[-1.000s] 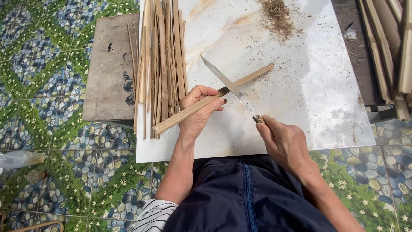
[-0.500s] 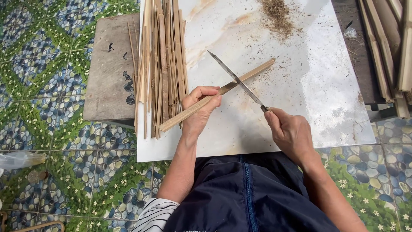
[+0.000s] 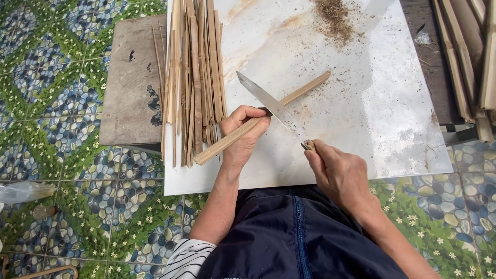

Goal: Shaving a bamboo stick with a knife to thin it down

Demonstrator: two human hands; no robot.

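Observation:
My left hand grips a flat bamboo strip that lies slanted across a white marbled board. My right hand holds a long knife by its handle. The blade crosses over the strip just beside my left fingers, its tip pointing up and to the left. The strip's lower end sticks out past my left hand toward the board's left edge.
A pile of split bamboo strips lies along the board's left side, partly over a grey slab. Shavings sit at the top. More bamboo slats lie at the right. Patterned floor tiles surround everything.
The knife has swung back and forth along the strip: out to the right half a second ago, now back left with the blade over the strip by my left fingers.

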